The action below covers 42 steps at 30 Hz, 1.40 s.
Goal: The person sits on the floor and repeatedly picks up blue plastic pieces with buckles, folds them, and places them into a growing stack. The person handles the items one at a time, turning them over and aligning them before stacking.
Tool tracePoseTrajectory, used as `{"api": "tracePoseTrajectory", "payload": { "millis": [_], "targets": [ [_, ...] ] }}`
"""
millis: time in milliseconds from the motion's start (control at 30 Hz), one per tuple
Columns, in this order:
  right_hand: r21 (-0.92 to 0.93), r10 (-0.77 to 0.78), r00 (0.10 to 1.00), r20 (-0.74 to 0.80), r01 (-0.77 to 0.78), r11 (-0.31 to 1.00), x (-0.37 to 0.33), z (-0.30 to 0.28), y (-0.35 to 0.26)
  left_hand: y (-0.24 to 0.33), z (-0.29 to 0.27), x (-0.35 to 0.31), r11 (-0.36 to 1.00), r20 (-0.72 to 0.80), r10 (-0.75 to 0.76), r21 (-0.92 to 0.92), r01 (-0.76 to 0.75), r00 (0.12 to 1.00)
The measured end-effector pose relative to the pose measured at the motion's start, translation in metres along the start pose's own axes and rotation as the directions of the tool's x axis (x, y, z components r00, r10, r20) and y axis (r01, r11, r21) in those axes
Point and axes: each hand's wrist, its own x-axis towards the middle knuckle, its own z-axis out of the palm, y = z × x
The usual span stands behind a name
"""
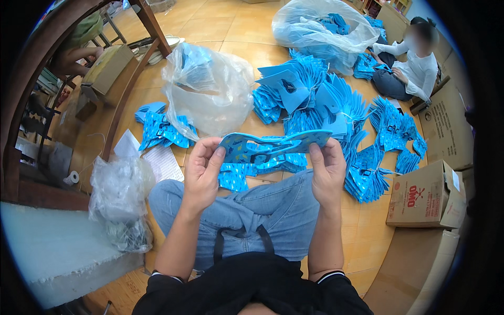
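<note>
Between my two hands stretches a small stack of flat blue cut-out pieces point(237, 146), printed with small coloured shapes and with openings in the middle. My left hand point(205, 168) pinches its left end, thumb on top. At the right end, my right hand point(328, 169) grips it the same way. Just beyond and below, more patterned blue pieces point(232, 177) lie on the floor by my crossed legs. Large fanned bundles of blue pieces point(302, 86) are heaped in front of me, towards the right.
A clear plastic bag point(226, 100) with blue pieces stands ahead, and a larger bag point(294, 26) lies farther back. Crumpled plastic point(118, 194) and printed paper point(164, 161) are at my left, beside a wooden frame point(123, 100). Cardboard boxes point(417, 197) line the right. Another person point(415, 68) sits far right.
</note>
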Motion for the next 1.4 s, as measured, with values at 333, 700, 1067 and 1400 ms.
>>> {"api": "tracePoseTrajectory", "payload": {
  "millis": [333,700,1067,1400],
  "targets": [
    [-0.115,-0.104,0.995,-0.005,0.103,0.988,0.001,-0.002,-0.003,0.001,-0.001,0.001,1.0,0.014,0.007,-0.003,-0.007,1.0],
    [0.343,0.378,0.924,0.055,-0.372,0.862,0.0,-0.003,-0.01,0.009,-0.008,0.001,0.931,0.049,-0.284,-0.225,0.287,0.958],
    [0.664,0.476,0.784,0.399,-0.605,0.439,-0.001,-0.014,-0.003,0.01,-0.018,0.003,0.654,0.183,-0.339,-0.66,0.371,0.923],
    [0.663,0.452,0.79,0.415,-0.603,0.445,-0.001,-0.007,-0.006,0.019,-0.014,0.004,0.73,0.181,-0.236,-0.616,0.297,0.955]
  ]
}}
